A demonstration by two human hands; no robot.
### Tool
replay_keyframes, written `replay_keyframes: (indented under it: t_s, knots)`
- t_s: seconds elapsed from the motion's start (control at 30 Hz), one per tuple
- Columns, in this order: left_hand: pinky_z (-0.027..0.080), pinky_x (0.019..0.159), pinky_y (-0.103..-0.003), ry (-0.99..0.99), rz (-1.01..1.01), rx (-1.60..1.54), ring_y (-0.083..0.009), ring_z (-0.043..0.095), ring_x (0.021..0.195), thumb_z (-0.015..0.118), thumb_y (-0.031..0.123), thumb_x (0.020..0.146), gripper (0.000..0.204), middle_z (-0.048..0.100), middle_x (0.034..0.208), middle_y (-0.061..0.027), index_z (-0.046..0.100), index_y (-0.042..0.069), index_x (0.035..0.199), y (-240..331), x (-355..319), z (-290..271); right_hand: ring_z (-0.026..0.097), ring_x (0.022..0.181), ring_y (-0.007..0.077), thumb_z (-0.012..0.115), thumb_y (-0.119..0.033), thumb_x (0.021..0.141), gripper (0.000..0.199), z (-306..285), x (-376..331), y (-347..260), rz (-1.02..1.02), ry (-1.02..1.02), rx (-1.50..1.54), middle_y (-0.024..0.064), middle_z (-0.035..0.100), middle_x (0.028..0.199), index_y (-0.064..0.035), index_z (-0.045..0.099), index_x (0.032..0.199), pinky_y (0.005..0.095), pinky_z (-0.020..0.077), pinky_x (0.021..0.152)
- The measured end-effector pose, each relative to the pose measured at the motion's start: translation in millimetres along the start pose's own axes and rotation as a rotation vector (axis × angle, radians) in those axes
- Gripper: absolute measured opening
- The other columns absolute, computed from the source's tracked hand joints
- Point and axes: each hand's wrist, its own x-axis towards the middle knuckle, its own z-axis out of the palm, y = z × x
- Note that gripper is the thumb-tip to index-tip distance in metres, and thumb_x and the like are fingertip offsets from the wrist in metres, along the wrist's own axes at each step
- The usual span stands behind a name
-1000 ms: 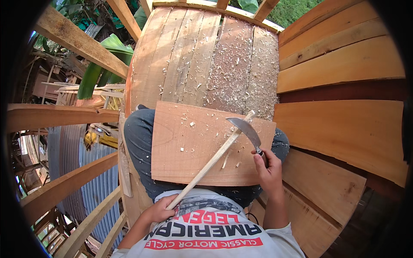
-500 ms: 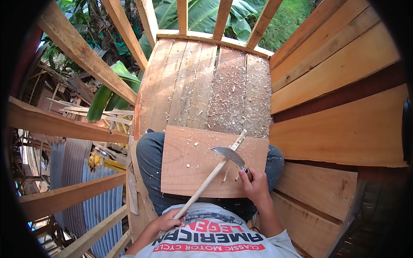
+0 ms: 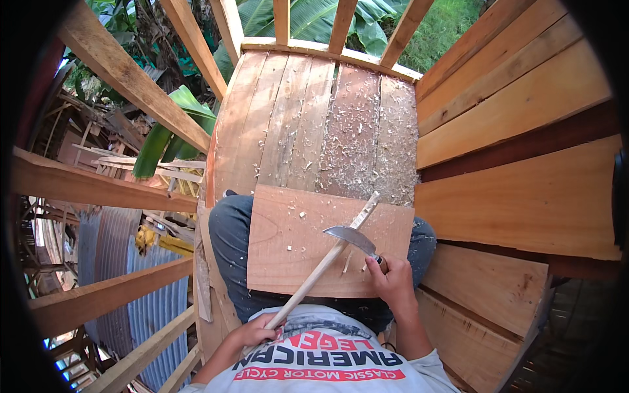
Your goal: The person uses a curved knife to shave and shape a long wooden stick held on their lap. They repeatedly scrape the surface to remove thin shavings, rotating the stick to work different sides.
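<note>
Across my lap lies a flat wooden board (image 3: 288, 229) with a few pale chips on it. My left hand (image 3: 257, 330) is closed round the lower end of a long pale wooden stick (image 3: 314, 278), close to my shirt. The stick slants up and right over the board, and its far end looks whittled. In my right hand (image 3: 393, 278) is the handle of a curved-blade knife (image 3: 354, 237). Its blade crosses over the stick near the upper part, the tip pointing left. Some thin slivers lie on the board beside the stick.
Wood shavings are strewn over the plank floor (image 3: 282, 124) ahead. Wooden slats (image 3: 131, 78) rail the left and front sides, with a banana leaf (image 3: 157, 141) poking through. Plank walls (image 3: 517, 190) rise at the right. Corrugated sheets (image 3: 154, 314) and scrap timber lie beyond the left rails.
The view has shifted slightly, so the board appears a little higher. The knife and the stick keep nearly the same place relative to each other, and both hands keep their grip.
</note>
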Motion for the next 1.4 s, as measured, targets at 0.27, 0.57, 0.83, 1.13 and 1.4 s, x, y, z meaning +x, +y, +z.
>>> replay_keyframes:
  t_s: [0.27, 0.57, 0.83, 1.13, 1.4]
  knots:
    - [0.034, 0.052, -0.018, -0.014, 0.000, -0.031, -0.0038, 0.041, 0.066, 0.056, 0.012, 0.068, 0.032, 0.044, 0.082, 0.0024, 0.046, 0.002, 0.097, -1.9, -2.1, 0.0, 0.058, 0.052, 0.0371, 0.068, -0.049, 0.075, 0.049, -2.3, 15.5, 7.0, -0.013, 0.082, -0.253, 0.0180, 0.055, 0.052, -0.0030, 0.060, 0.060, 0.0418, 0.0453, 0.048]
    - [0.038, 0.065, -0.023, -0.005, -0.057, -0.035, -0.0101, 0.044, 0.074, 0.056, 0.011, 0.067, 0.032, 0.045, 0.082, 0.0000, 0.047, 0.001, 0.095, 2.1, -3.5, 2.4, 0.057, 0.051, 0.0361, 0.069, -0.055, 0.071, 0.058, -21.3, 49.5, 21.2, 0.072, 0.183, -0.355, 0.0194, 0.055, 0.054, -0.0002, 0.058, 0.057, 0.0417, 0.0453, 0.049]
    - [0.036, 0.067, -0.020, -0.046, -0.151, -0.176, -0.0072, 0.042, 0.075, 0.056, 0.011, 0.062, 0.041, 0.041, 0.085, 0.0010, 0.044, 0.002, 0.100, -5.3, 3.3, -3.6, 0.058, 0.050, 0.0345, 0.068, -0.053, 0.073, 0.055, -10.8, 29.9, 10.5, 0.026, 0.114, -0.311, 0.0171, 0.055, 0.051, -0.0017, 0.058, 0.057, 0.0409, 0.0453, 0.048]
    - [0.033, 0.049, -0.018, 0.002, -0.036, -0.150, -0.0037, 0.042, 0.061, 0.055, 0.013, 0.069, 0.035, 0.045, 0.082, 0.0027, 0.047, 0.001, 0.101, -20.3, 3.3, -2.2, 0.060, 0.049, 0.0319, 0.067, -0.056, 0.073, 0.054, -2.4, 27.0, -1.2, -0.100, -0.004, -0.388, 0.0144, 0.056, 0.050, -0.0045, 0.060, 0.057, 0.0401, 0.0466, 0.045]
    - [0.037, 0.059, -0.020, -0.007, -0.040, -0.127, -0.0072, 0.044, 0.070, 0.056, 0.013, 0.068, 0.038, 0.047, 0.083, 0.0007, 0.049, 0.000, 0.103, -8.5, 1.4, -1.4, 0.057, 0.049, 0.0332, 0.070, -0.051, 0.072, 0.052, -18.7, 41.4, 9.2, -0.114, 0.154, -0.425, 0.0157, 0.054, 0.051, -0.0022, 0.057, 0.057, 0.0400, 0.0437, 0.046]
